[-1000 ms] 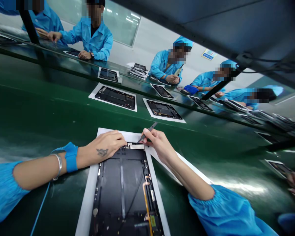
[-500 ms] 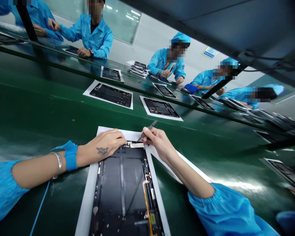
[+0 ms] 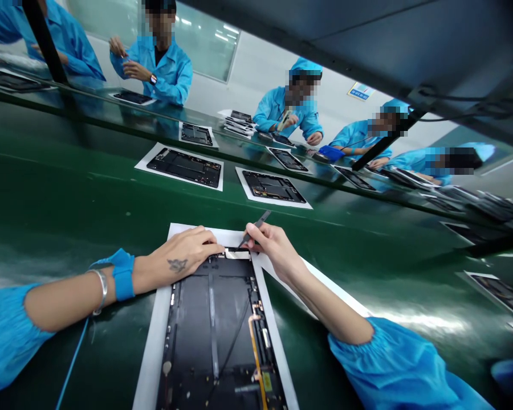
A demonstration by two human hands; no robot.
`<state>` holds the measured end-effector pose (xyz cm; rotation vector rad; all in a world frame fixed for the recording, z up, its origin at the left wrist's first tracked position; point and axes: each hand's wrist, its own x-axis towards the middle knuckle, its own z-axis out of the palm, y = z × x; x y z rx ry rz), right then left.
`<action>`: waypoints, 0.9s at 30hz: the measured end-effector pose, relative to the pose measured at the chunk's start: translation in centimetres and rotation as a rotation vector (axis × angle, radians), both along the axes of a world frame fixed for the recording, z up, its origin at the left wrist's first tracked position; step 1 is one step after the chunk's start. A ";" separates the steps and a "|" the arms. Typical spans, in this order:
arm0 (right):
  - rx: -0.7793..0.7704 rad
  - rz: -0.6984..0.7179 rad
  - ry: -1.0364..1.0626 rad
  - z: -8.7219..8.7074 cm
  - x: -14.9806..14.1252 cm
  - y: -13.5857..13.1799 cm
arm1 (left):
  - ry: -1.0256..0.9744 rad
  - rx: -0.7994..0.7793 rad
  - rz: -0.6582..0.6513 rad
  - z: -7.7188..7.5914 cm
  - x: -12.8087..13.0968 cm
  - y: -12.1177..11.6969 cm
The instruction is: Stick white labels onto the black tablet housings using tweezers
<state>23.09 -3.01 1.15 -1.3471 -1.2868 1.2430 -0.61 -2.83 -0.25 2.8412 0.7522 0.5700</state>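
Moved since the last look: a co-worker's hands (image 3: 130,60) at the far side of the bench have risen off it to chest height, and the left hand (image 3: 183,250) has crept slightly along the top of the work. Item: one open black tablet chassis (image 3: 209,324), long and rectangular, with matt panels inside a narrow rim, lying lengthwise on a white paper sheet (image 3: 150,353) on the glossy dark-green bench (image 3: 68,171), directly beneath both hands. Item: right hand (image 3: 273,247), its grip pinched closed on a slim dark-grey tool (image 3: 256,228), pick or tweezers I cannot tell, tip angled down at a small white strip (image 3: 237,254) on the chassis's top edge. Item: left hand, fingers laid close together over that same edge, not spread; whether they pinch anything underneath, I cannot tell. Item: blue wrist strap (image 3: 123,275) beside a silver bangle (image 3: 100,290), its blue cord (image 3: 74,359) trailing away down the bench. Risks, as I judge them: a slip of the tip could score the amber flex ribbon (image 3: 255,347) or snag the thin black cable (image 3: 231,336), and the loose sheet could slide on that slick bench if pushed.
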 end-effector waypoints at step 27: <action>0.722 0.194 -0.462 -1.0 -0.3 -2.2 | -0.074 0.064 -0.033 -1.0 -0.2 0.7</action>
